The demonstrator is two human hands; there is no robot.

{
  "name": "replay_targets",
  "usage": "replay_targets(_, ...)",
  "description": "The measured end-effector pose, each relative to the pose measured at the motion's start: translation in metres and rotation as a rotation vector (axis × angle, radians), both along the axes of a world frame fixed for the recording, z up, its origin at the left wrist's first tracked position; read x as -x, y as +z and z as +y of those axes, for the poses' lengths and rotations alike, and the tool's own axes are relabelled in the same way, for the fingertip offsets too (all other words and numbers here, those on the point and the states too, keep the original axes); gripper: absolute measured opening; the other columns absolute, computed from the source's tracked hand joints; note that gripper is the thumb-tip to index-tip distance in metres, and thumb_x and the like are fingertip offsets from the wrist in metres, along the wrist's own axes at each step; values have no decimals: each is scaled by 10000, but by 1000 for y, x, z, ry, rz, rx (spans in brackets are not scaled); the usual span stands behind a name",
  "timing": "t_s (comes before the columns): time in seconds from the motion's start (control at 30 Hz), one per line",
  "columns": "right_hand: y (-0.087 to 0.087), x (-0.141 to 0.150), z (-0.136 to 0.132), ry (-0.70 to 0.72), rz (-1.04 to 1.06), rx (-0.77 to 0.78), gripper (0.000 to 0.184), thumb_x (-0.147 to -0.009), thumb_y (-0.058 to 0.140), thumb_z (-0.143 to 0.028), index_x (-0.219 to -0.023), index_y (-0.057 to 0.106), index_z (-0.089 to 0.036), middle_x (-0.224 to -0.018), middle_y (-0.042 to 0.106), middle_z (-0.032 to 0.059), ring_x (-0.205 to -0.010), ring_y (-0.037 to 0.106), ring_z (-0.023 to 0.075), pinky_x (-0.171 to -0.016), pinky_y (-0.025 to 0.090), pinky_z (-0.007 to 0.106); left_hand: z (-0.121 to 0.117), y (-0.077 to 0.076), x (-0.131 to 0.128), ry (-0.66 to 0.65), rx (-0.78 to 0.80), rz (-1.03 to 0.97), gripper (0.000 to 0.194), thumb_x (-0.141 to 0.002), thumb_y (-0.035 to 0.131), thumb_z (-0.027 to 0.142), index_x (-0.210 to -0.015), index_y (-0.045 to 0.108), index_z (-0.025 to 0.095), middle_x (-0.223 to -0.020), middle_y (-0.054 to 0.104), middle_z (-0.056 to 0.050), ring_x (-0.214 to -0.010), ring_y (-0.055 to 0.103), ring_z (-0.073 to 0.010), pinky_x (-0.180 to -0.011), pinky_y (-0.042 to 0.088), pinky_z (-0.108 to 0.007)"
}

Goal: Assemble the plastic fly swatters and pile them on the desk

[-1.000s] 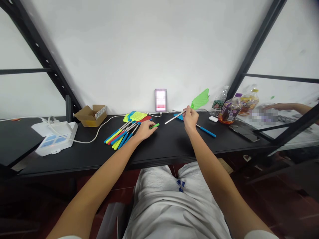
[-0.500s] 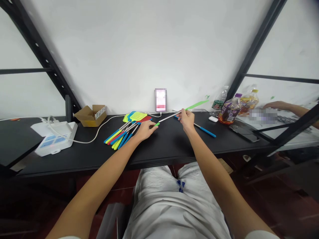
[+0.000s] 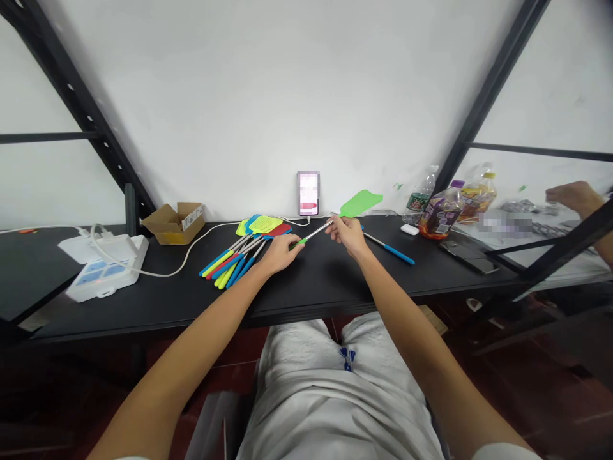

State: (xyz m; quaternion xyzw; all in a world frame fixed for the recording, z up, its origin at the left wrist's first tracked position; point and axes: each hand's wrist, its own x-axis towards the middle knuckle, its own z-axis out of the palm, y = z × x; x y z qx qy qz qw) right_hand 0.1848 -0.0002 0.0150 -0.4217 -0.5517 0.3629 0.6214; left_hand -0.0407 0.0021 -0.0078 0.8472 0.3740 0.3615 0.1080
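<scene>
A green fly swatter point(image 3: 361, 203) with a metal telescopic shaft is held up between both hands over the black desk. My left hand point(image 3: 282, 253) is closed around its green handle. The fingers of my right hand point(image 3: 347, 235) pinch the shaft close to the green paddle, which faces up and to the right. A pile of fly swatters point(image 3: 234, 259) in blue, yellow and red lies left of my left hand. Right of my right hand rests a single swatter with a blue handle point(image 3: 400, 255); its head is hidden behind the hand.
A phone point(image 3: 308, 193) leans on the wall at the back. To the left are an open cardboard box point(image 3: 175, 225) and a white plastic case point(image 3: 108, 268) with cables. Bottles point(image 3: 441, 211), a small white case point(image 3: 409, 229) and a dark phone point(image 3: 468, 257) sit at the right. Another person's hand point(image 3: 575, 197) shows beyond the frame post.
My right hand has slid left and the exposed shaft is shorter. The green paddle has moved left and turned its flat face toward me. The other person's hand shifted right.
</scene>
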Motion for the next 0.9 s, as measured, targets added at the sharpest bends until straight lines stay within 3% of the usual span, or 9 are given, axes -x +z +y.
replay_targets(0.3, -1, 4, -6, 165, -56, 33, 417, -827, 669, -571, -823, 655, -155, -633, 681, 40, -422, 507, 84, -352, 312, 198, -2, 1, 0, 14, 4, 1, 235, -897, 548, 332, -842, 704, 165, -766, 672, -23, -666, 533, -144, -631, 378, -270)
replay_targets(0.53, -5, 7, -4, 178, -141, 46, 478, -815, 654, -624, -745, 614, -152, -645, 682, 54, -421, 504, 77, -361, 318, 196, -4, 1, -1, 17, -9, -47, 225, -890, 562, 342, -921, 697, 165, -732, 652, 1, -634, 511, -126, -635, 383, -259)
replay_targets(0.67, -10, 7, 0, 215, -248, 15, 435, -855, 611, -596, -857, 627, -161, -725, 709, 57, -493, 561, 101, -406, 365, 200, -6, 2, -3, 39, -32, -54, 250, -911, 524, 363, -925, 684, 170, -676, 619, 11, -612, 506, -128, -617, 372, -259)
replay_targets(0.77, -11, 1, 2, 12, -436, -32, 281, -876, 623, -441, -919, 664, -166, -822, 723, 61, -705, 651, 148, -654, 509, 251, -7, 7, 1, 139, -71, -93, 245, -923, 494, 353, -904, 662, 176, -721, 638, -8, -648, 539, -143, -631, 383, -269)
replay_targets(0.83, -10, -6, 1, -228, -638, 13, 191, -863, 621, -330, -925, 679, -159, -929, 720, 92, -881, 664, 201, -845, 504, 328, -7, 13, 6, 266, -111, -147, 236, -929, 479, 348, -910, 645, 181, -754, 645, -20, -687, 560, -157, -673, 405, -279)
replay_targets(0.9, -7, -13, -1, -465, -836, 144, 214, -848, 606, -283, -992, 681, -143, -1075, 684, 148, -1042, 627, 276, -947, 454, 412, -9, 21, 14, 412, -159, -188, 241, -942, 459, 357, -911, 625, 185, -810, 655, -40, -767, 586, -179, -751, 426, -296)
